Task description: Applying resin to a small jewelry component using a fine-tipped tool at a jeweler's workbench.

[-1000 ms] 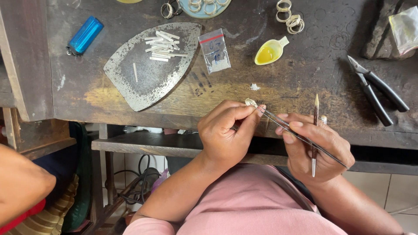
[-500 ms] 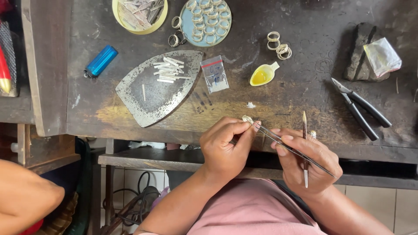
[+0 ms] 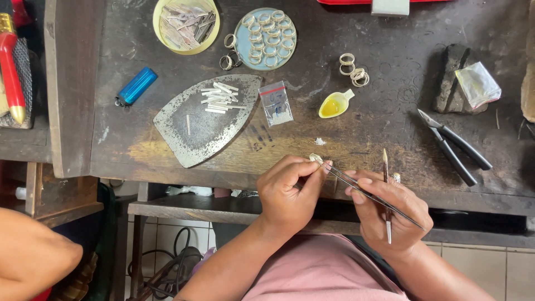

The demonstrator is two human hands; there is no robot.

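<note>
Seen from above, a person in a pink top works at the near edge of a dark, worn wooden bench (image 3: pixel 390 128). The left hand (image 3: pixel 287 189) pinches a small pale ring (image 3: pixel 316 158) between thumb and fingertips, holding it just over the bench edge. The right hand (image 3: pixel 387 209) grips thin metal tweezers (image 3: pixel 368 192), fingers pressed together around them, with the tips reaching the ring; the same hand also holds a small brush (image 3: pixel 386 192) upright between its fingers. Farther back on the bench lie a flat iron-shaped metal plate (image 3: pixel 195 131) carrying short white strips (image 3: pixel 220 97), a blue lighter (image 3: pixel 136 86), a small plastic bag (image 3: pixel 277 103), a yellow dish (image 3: pixel 333 106), loose rings (image 3: pixel 352 68), a round blue tray (image 3: pixel 264 30) of rings and black pliers (image 3: pixel 454 146) to the right. Another person's arm (image 3: pixel 30 253) shows at lower left.
</note>
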